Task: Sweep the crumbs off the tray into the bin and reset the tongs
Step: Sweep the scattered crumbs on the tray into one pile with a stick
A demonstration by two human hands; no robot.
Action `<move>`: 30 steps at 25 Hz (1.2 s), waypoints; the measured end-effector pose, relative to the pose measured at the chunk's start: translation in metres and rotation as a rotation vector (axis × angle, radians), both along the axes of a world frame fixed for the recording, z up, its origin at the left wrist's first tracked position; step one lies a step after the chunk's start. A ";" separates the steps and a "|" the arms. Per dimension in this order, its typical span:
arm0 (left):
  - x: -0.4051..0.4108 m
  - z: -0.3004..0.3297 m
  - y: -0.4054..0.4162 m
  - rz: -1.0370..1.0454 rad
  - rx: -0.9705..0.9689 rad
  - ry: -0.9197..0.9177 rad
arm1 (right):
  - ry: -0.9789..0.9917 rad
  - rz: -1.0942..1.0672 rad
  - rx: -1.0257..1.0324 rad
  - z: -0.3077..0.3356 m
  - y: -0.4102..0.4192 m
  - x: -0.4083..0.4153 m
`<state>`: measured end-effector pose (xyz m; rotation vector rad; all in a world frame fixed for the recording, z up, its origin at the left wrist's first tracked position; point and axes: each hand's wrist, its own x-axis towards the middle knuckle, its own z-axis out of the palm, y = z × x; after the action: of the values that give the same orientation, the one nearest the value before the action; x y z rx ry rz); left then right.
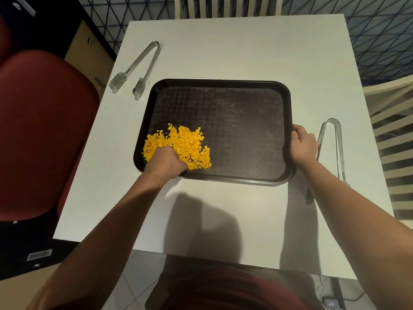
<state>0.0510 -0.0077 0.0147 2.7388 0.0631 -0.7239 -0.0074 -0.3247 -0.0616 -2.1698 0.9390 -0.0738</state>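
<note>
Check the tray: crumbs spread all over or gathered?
Gathered. The yellow crumbs sit in one pile at the tray's near-left corner, under the left hand; the rest looks bare.

At frame centre a black tray [223,86] sits on the bench [223,48]; the left hand [165,161] rests in yellow crumbs [185,142], the right hand [302,144] grips the tray's right rim.
</note>
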 end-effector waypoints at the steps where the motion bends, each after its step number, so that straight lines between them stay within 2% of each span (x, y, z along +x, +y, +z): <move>1: 0.002 0.001 0.001 -0.004 0.003 -0.006 | 0.001 0.004 -0.005 0.000 0.000 0.000; 5: -0.018 -0.005 -0.033 0.014 -0.350 -0.055 | 0.002 -0.007 -0.005 0.001 0.002 -0.001; 7: -0.034 -0.014 -0.050 -0.002 -0.447 -0.117 | -0.003 -0.005 -0.017 -0.001 0.002 -0.001; 11: -0.054 -0.033 -0.051 -0.240 -0.205 -0.190 | -0.010 0.005 -0.029 0.002 0.004 -0.001; 16: -0.040 -0.038 -0.021 -0.178 0.032 -0.248 | -0.019 0.004 -0.042 0.005 0.007 -0.003; 18: -0.037 -0.038 -0.011 -0.136 0.037 -0.273 | -0.024 0.009 -0.056 0.005 0.007 -0.003; 21: -0.046 -0.029 -0.028 -0.198 -0.131 -0.321 | -0.025 0.009 -0.071 0.002 0.007 -0.002; 24: -0.026 -0.023 -0.040 -0.225 -0.183 -0.487 | -0.019 0.013 -0.075 0.001 0.007 -0.002; 27: 0.036 -0.024 -0.028 -0.208 -0.087 -0.520 | -0.016 0.004 -0.070 -0.001 0.006 -0.001; 30: 0.082 -0.027 -0.015 -0.366 0.067 -0.506 | -0.010 0.002 -0.083 -0.007 0.005 0.000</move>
<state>0.1329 -0.0232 -0.0125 2.9421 -0.5424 -0.0882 -0.0079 -0.3201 -0.0687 -2.2442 0.9431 -0.1250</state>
